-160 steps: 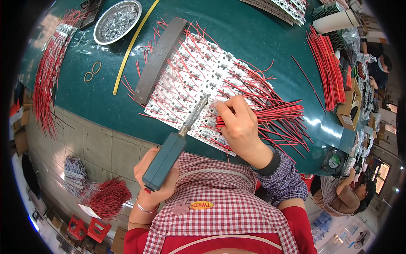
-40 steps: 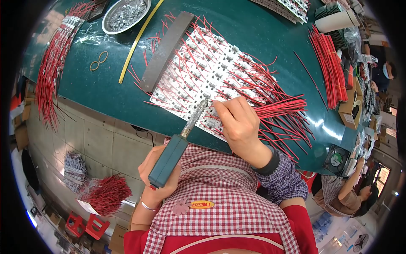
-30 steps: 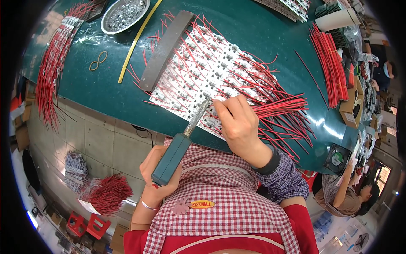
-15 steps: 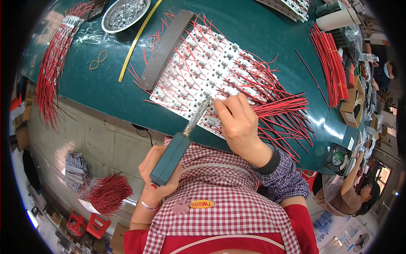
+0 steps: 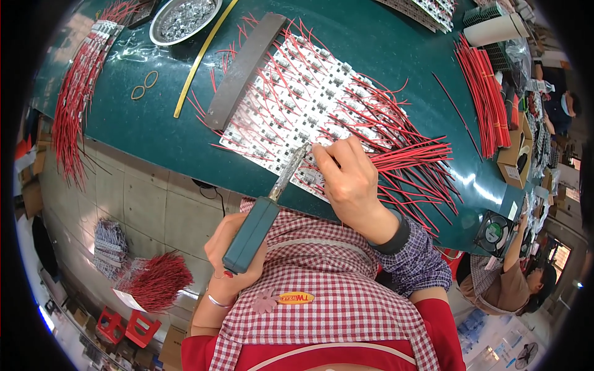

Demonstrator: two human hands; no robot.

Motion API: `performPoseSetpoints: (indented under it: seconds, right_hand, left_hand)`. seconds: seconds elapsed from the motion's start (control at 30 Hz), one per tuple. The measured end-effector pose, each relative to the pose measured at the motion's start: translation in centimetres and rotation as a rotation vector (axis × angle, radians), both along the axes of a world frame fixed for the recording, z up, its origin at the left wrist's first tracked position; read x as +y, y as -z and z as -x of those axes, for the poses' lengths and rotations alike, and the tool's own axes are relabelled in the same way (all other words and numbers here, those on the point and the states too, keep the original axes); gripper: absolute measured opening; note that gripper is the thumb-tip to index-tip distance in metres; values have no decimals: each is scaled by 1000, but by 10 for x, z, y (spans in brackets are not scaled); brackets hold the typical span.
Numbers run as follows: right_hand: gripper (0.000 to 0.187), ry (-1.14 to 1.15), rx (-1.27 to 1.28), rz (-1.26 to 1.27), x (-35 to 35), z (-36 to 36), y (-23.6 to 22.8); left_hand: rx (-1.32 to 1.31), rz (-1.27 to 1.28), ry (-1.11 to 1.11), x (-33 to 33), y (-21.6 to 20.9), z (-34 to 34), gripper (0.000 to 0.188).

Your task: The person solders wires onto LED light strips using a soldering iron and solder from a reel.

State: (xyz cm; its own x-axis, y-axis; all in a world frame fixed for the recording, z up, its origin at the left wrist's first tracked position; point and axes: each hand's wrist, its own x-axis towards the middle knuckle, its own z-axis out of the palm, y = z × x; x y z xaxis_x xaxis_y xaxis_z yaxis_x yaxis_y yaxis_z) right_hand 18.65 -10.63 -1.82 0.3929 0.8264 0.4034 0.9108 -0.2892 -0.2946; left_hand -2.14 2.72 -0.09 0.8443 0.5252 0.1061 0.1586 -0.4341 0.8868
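My left hand point(image 5: 225, 246) grips the dark green handle of a soldering iron point(image 5: 252, 234). Its tip rests at the near part of a white circuit-board panel point(image 5: 314, 105), where small black parts sit in rows. Just right of the tip, my right hand point(image 5: 349, 179) is closed in a pinch at the panel; whatever lies between its fingertips is mostly hidden. A bunch of red wires point(image 5: 414, 156) spreads rightward from beside and beneath this hand. More red and black wires stick up from the panel. Across its left side lies a flat grey bar point(image 5: 244, 74).
On the green table point(image 5: 154, 127) are a metal bowl point(image 5: 153, 32) of silvery scraps, a yellow strip point(image 5: 197, 74), rubber bands point(image 5: 138, 93) and wired boards point(image 5: 77, 105). A red wire bundle point(image 5: 484, 99) and small fan point(image 5: 494, 232) are at right. Another person point(image 5: 504, 287) works beyond.
My left hand and the soldering iron's handle have shifted very slightly, with the tip still by my right fingertips. My right hand looks unmoved. The other person's arm has shifted a little.
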Motion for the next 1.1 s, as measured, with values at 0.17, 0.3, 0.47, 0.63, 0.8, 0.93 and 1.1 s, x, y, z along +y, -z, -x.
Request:
performPoseSetpoints:
  seconds: [0.17,0.3,0.47,0.63,0.8,0.93,1.1]
  right_hand:
    - [32,-7,-2,-6,0,0,0]
    - [35,14,18,-12,1,2,0]
    - [38,31,43,-16,1,3,-1]
    - [37,24,52,-27,1,3,-2]
    - [32,-3,85,-21,-3,-1,-1]
    - [42,-85,286,-179,-15,-12,-1]
    - [55,-124,140,-210,-39,-19,-13]
  left_hand:
    - [27,-28,28,0,3,5,25]
    - [23,-3,22,0,0,1,25]
    - [42,34,-15,-1,-2,0,19]
    - [34,26,-57,-6,16,23,18]
    - [14,59,-80,-7,19,26,21]
    - [12,107,-105,-9,20,27,23]
    - [31,115,-133,-9,23,30,25]
